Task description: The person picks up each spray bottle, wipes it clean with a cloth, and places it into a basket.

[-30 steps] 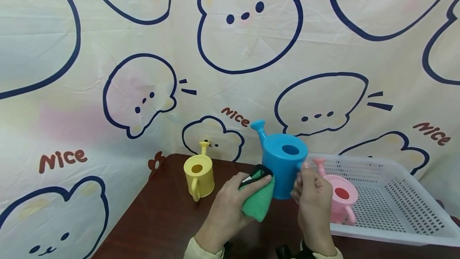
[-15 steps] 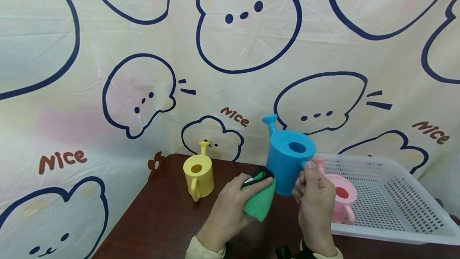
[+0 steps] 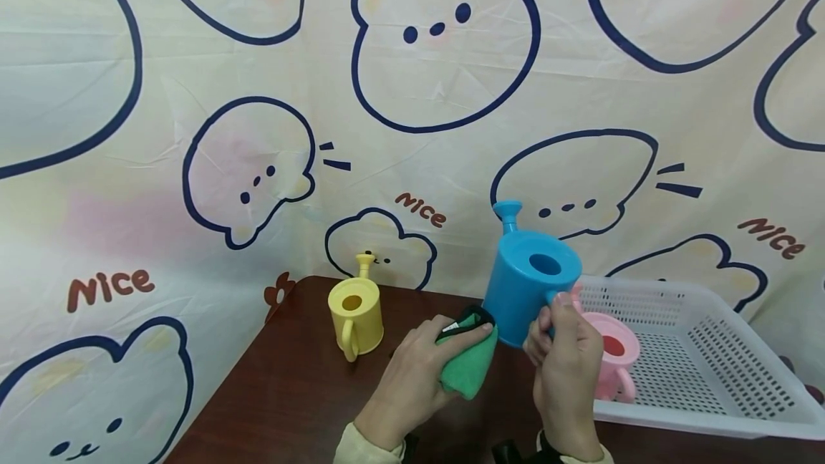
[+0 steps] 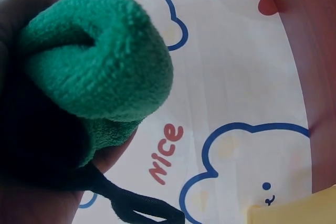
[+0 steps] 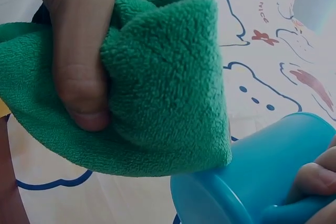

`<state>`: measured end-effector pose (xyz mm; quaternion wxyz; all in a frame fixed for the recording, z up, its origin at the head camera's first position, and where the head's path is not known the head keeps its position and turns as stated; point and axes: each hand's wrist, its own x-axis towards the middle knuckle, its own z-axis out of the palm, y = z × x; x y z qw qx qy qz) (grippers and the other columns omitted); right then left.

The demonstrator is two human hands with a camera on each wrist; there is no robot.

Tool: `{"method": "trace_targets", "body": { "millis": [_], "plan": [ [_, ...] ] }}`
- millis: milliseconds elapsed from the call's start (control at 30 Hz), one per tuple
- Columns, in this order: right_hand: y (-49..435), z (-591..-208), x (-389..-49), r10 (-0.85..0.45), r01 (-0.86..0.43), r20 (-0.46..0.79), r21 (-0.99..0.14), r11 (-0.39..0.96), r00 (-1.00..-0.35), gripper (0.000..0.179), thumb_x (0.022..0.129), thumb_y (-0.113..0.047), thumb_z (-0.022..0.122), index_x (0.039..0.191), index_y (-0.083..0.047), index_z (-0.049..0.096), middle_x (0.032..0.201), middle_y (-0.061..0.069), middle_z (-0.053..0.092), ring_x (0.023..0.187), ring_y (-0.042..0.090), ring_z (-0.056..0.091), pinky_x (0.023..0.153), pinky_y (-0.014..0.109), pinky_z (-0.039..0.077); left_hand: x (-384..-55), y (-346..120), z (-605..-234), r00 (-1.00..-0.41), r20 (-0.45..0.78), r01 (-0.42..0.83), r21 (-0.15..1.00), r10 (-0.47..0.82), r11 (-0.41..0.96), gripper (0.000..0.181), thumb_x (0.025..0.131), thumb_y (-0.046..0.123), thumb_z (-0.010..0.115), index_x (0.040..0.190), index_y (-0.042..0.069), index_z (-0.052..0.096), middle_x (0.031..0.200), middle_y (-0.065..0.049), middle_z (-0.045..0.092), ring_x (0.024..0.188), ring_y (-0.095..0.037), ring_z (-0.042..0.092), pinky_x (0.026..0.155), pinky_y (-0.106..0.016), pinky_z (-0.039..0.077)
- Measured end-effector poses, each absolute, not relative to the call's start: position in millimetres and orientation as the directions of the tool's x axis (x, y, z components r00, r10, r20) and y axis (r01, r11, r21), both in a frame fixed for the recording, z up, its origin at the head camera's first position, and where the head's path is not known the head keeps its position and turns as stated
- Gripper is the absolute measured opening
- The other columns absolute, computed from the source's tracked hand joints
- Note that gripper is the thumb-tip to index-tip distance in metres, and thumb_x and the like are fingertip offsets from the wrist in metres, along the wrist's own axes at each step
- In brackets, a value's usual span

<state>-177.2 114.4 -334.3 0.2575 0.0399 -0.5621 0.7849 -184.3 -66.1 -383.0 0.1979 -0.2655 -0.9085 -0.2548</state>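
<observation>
- Right hand (image 3: 567, 378): fingers curled round the blue watering can (image 3: 531, 274) by its handle.
- Blue watering can: at 11 o'clock from the right hand, tilted, held raised above the brown table (image 3: 290, 385).
- Left hand (image 3: 409, 378): thumb and fingers pinching a folded green cloth (image 3: 469, 367), at 3 o'clock from that hand. Cloth appears to touch the can's lower wall.
- Yellow watering can (image 3: 356, 324): upright on the table, near, at 10 to 11 o'clock from the left hand.
- Pink watering can (image 3: 611, 371): upright inside the white basket (image 3: 696, 423), at 2 o'clock from the right hand.
- Printed backdrop (image 3: 412, 163): at 12 o'clock, behind the table.
</observation>
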Motion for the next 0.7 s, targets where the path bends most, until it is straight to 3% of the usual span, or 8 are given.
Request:
{"method": "trace_targets", "body": {
  "millis": [500,700],
  "plan": [
    [114.9,-331.5,-176.4,0.301,-0.316,0.268,-0.941,-0.121,-0.915,0.053,0.113,-0.034,0.044,0.077,0.002,0.058,0.054,0.002,0.045,0.046,0.015,0.043,0.050,0.021,0.045,-181.4,-62.1,-381.3,-0.749,0.575,0.601,0.378,0.329,0.704,0.091,0.074,0.020,0.098,0.151,0.044,0.055,0.130,-0.001,0.066,0.112,-0.017,0.062,0.094,-0.041,0.060],
    [114.8,-332.2,-175.7,0.224,-0.287,0.262,-0.954,-0.090,-0.939,0.053,0.113,-0.037,0.047,0.084,0.005,0.060,0.060,0.005,0.059,0.050,0.020,0.058,0.052,0.026,0.055,-180.6,-60.4,-380.8,-0.746,0.588,0.595,0.380,0.312,0.708,0.092,0.073,0.020,0.098,0.151,0.043,0.055,0.132,-0.002,0.066,0.114,-0.018,0.063,0.095,-0.045,0.060]
  ]
}}
